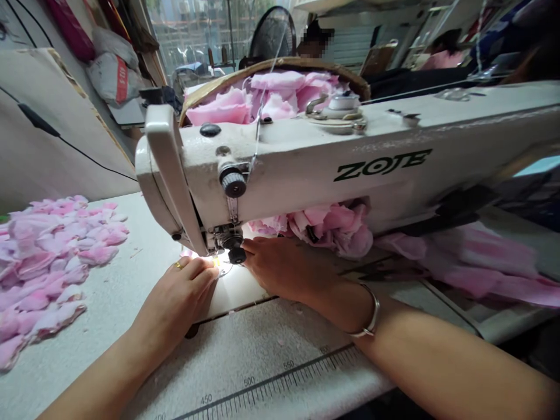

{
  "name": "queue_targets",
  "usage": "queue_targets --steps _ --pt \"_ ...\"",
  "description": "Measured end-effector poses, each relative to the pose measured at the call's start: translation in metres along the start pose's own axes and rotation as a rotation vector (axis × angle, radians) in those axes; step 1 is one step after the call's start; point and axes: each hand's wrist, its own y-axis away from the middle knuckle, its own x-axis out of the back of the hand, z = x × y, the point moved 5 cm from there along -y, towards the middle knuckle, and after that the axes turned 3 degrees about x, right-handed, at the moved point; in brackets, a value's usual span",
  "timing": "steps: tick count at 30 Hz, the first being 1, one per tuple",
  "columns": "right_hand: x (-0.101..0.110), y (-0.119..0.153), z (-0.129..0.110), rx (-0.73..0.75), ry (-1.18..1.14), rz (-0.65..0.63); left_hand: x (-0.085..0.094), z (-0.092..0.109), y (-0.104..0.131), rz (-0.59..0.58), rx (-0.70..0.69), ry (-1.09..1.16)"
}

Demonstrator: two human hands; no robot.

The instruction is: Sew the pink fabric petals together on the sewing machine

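A white sewing machine (pixel 297 163) marked ZOJE spans the view, its lit needle area low at the left end. My left hand (pixel 177 294), with a ring, lies just left of the needle, fingers pressed together at a bit of pink fabric that is mostly hidden. On the other side of the needle, my right hand (pixel 280 265) reaches under the machine arm, its fingertips partly behind the black presser parts; what they hold is hidden. Bunched pink fabric (pixel 336 227) sits under the arm, just behind my right hand.
Pink fabric pieces (pixel 48 256) are spread at the left of the white table (pixel 245 344). More pink cloth (pixel 476 262) and dark scissors (pixel 385 273) lie at the right. Behind the machine stands a basket (pixel 365 87) of pink pieces. Two people are in the background.
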Motion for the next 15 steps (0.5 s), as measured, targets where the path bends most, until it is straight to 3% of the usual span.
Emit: queue_targets --steps 8,15 --pt "-0.004 0.003 0.005 -0.041 0.015 0.083 -0.001 -0.017 -0.002 0.065 0.151 -0.003" --pt "-0.003 0.004 0.006 -0.071 0.046 0.110 -0.002 -0.007 -0.004 0.077 0.074 -0.097"
